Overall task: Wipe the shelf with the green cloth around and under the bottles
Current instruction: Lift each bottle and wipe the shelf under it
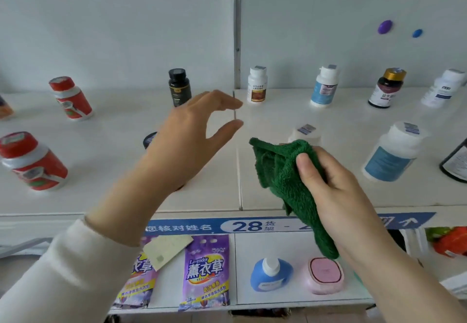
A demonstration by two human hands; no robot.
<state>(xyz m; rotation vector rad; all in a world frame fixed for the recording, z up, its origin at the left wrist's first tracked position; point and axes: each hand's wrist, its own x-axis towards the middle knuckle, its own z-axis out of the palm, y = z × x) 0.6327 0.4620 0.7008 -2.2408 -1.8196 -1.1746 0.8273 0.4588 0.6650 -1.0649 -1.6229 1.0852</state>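
My right hand (338,186) grips the bunched green cloth (285,178), held just above the front of the white shelf (265,125). A white bottle (304,133) stands right behind the cloth, mostly hidden by it. My left hand (192,133) hovers over the shelf's middle with fingers and thumb apart, holding nothing; a dark bottle (149,139) is largely hidden behind it. Another black bottle (179,86) and a white bottle (257,84) stand along the back.
Red bottles (32,162) (70,99) stand at the left. Blue-labelled bottles (324,86) (394,152) and a gold-capped bottle (386,87) stand at the right. A lower shelf holds purple lavender bags (206,272), a blue bottle (270,273) and a pink container (324,276).
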